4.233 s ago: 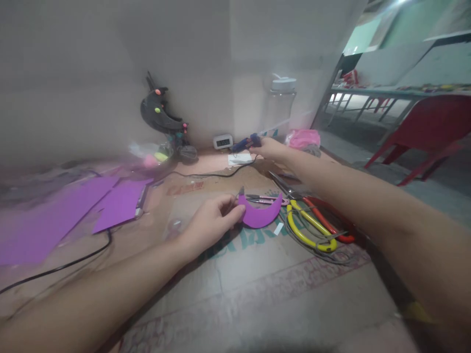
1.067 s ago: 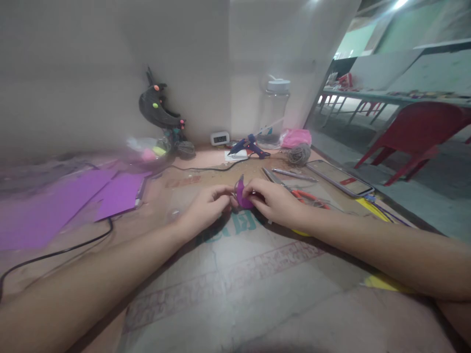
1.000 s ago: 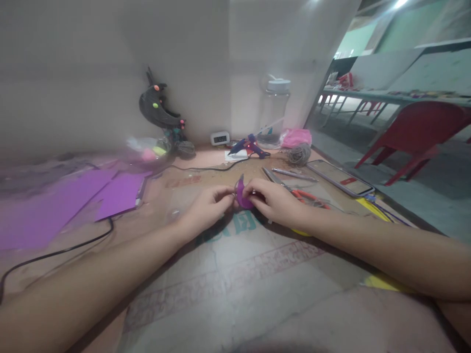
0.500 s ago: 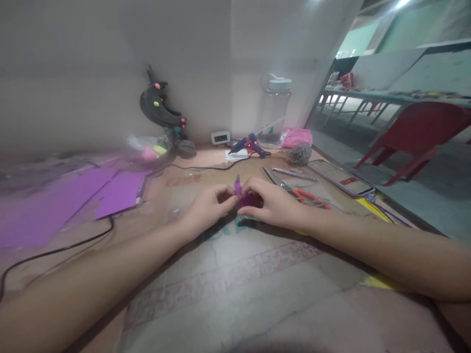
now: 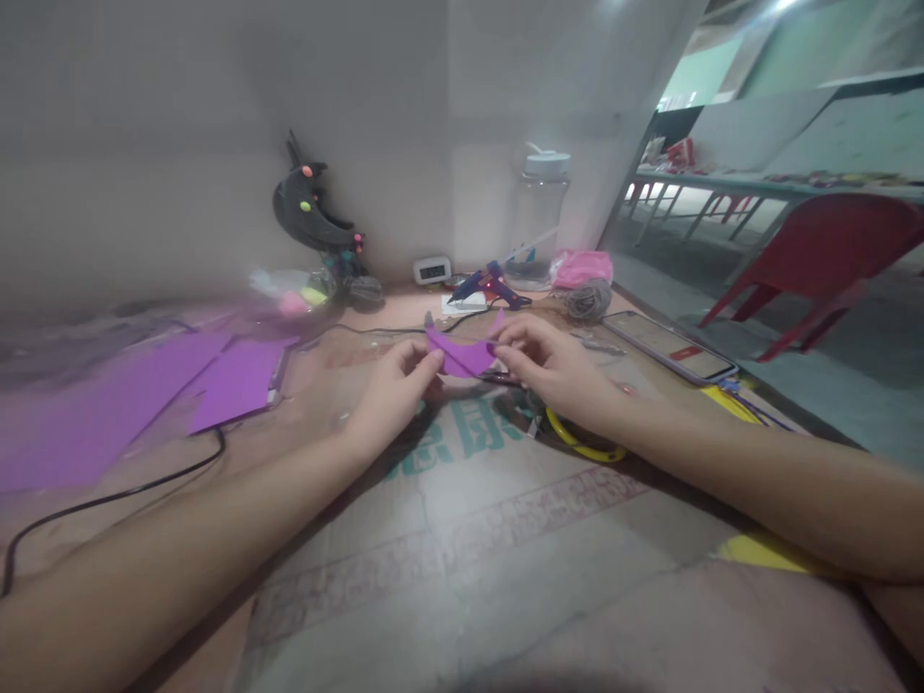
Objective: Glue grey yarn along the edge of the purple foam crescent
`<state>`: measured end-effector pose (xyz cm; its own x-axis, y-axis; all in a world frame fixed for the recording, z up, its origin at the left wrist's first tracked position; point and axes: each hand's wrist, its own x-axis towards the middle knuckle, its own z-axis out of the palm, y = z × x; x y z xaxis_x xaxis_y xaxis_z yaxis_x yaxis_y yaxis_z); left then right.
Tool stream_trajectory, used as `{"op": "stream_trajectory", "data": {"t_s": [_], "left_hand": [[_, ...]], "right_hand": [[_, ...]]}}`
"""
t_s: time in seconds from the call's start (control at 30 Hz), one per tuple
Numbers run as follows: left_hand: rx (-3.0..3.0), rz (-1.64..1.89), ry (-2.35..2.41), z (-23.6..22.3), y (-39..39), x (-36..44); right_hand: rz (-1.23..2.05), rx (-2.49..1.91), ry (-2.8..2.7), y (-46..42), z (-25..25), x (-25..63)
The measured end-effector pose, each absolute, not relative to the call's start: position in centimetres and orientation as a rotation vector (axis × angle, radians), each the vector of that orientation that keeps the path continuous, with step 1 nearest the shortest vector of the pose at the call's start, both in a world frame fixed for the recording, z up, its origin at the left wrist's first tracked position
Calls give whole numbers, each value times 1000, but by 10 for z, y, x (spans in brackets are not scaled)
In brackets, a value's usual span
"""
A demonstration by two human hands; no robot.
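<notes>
A curved, crescent-shaped purple piece, paper or foam by its look, is held up between my two hands above the table. My left hand pinches its left part between thumb and fingers. On the other side, my right hand grips its right part the same way. Both tips of the crescent point upward, and the left tip looks grey. Beneath my right wrist lies a tool with yellow handles, partly hidden by the hand and forearm.
Purple sheets and a black cable lie at the left. Toward the back are a glue gun with a red light, a small clock, a clear bottle, grey wire and a dark crescent ornament. A phone rests at the right.
My hands have moved apart, and the purple piece, mostly hidden between them before, is now spread out to view. My right hand has shifted right and slightly up, uncovering the yellow handles.
</notes>
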<state>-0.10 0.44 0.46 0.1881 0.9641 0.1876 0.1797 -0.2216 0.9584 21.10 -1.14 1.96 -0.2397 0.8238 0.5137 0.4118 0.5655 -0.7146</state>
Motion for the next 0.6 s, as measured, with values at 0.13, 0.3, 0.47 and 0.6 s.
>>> {"op": "stream_trajectory", "data": {"t_s": [0.13, 0.3, 0.47, 0.6], "left_hand": [[1492, 1125, 1071, 6, 6, 0], [1453, 1104, 1063, 6, 4, 2], [1430, 1062, 1025, 6, 2, 2], [1371, 1067, 970, 5, 2, 2]], "right_hand": [[755, -1136, -1686, -3, 24, 215], [644, -1159, -1608, 8, 31, 226], [593, -1118, -1586, 19, 27, 236], [600, -1205, -1708, 20, 17, 236]]}}
